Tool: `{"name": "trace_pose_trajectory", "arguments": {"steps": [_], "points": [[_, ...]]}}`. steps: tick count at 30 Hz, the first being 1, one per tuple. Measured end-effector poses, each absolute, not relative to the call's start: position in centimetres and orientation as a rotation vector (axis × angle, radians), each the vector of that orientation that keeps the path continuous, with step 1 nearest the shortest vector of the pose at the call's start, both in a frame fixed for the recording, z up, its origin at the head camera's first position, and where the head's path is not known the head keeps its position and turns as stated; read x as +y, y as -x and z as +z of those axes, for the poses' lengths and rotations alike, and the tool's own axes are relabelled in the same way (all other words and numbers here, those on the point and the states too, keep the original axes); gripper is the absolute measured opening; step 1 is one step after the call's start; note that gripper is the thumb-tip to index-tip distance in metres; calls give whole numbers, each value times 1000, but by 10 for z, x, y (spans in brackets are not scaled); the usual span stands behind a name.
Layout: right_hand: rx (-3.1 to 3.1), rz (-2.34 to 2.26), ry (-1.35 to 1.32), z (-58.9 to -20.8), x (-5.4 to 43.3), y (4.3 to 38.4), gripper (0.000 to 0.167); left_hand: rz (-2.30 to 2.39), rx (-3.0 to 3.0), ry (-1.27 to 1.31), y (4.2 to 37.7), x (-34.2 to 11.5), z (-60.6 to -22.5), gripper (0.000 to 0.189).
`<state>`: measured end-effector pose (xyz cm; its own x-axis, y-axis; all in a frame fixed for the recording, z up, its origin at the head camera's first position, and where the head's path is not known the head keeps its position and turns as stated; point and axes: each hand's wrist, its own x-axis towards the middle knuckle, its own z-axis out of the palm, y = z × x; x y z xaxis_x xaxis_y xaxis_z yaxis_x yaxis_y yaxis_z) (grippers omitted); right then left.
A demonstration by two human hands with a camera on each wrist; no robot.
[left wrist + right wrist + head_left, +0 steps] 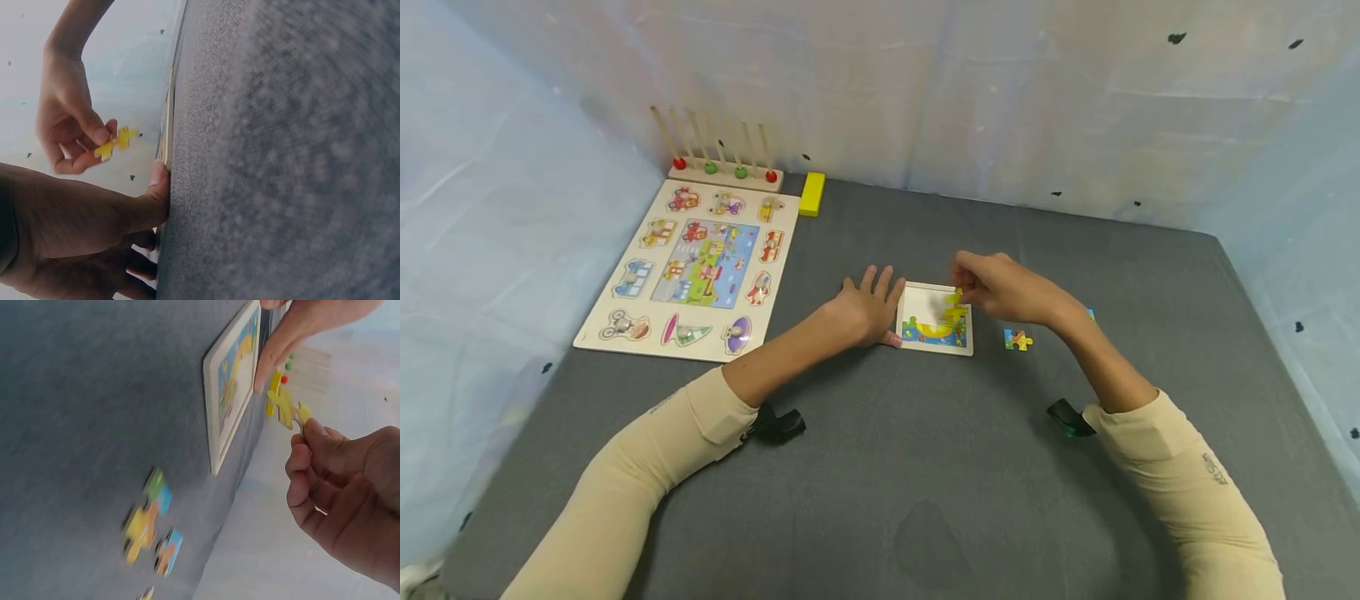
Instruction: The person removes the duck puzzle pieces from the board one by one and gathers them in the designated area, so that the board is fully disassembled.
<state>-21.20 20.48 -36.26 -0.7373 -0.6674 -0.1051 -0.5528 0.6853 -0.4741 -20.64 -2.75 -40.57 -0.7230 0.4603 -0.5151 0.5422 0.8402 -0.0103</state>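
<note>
A small wooden jigsaw tray (951, 352) lies on the dark table, its lower part filled with picture pieces and its upper part bare. My left hand (861, 315) rests against the tray's left side with fingers spread. In the left wrist view, the left thumb (159, 178) touches the tray's edge. Above the tray's right part, my right hand (1007, 287) pinches a yellow jigsaw piece (284, 409) between thumb and fingertips. That piece is held up off the tray and tilted. Several loose jigsaw pieces (142, 528) lie to the right of the tray, partly hidden under the right arm in the head view.
A large wooden picture board (647, 346) with vehicle and toy shapes lies at the left. Behind it stands a wooden peg rack (726, 173) with red and green beads. A yellow block (812, 194) sits beside the rack. Pale sheeting (880, 92) walls the table's back and sides.
</note>
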Motion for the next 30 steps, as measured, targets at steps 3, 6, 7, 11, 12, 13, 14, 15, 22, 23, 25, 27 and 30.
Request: {"name": "trace_pose_trajectory", "arguments": {"steps": [3,6,7,11,12,13,14,15,22,23,25,27,30], "points": [[2643,-621,935,-359,216,209,12,-219,2517,-732,205,-30,-405,101],[2652,-630,892,-355,230,204,12,-225,2521,-740,204,-31,-405,101],[2653,-627,877,-354,235,202,12,-225,2521,-744,204,-31,-405,101],[2670,-600,819,-353,257,194,13,-222,2525,-753,204,-29,-405,101],[2674,-589,802,-353,263,192,13,-222,2525,-752,204,-29,-405,102],[2678,-579,784,-354,269,191,14,-221,2525,-749,204,-28,-405,102],[2682,-569,772,-354,275,189,15,-219,2525,-750,204,-28,-405,102],[2685,-555,755,-354,281,188,15,-215,2526,-750,204,-27,-405,103],[2615,-491,628,-362,311,186,16,-204,2535,-738,205,-24,-405,103],[2598,-482,614,-363,313,186,15,-208,2532,-735,205,-25,-405,103],[2571,-471,583,-367,315,187,14,-207,2526,-732,205,-25,-405,103],[2567,-459,566,-370,317,188,13,-203,2525,-735,204,-26,-405,102],[2576,-435,571,-374,319,189,12,-200,2524,-734,204,-26,-405,102]]}}
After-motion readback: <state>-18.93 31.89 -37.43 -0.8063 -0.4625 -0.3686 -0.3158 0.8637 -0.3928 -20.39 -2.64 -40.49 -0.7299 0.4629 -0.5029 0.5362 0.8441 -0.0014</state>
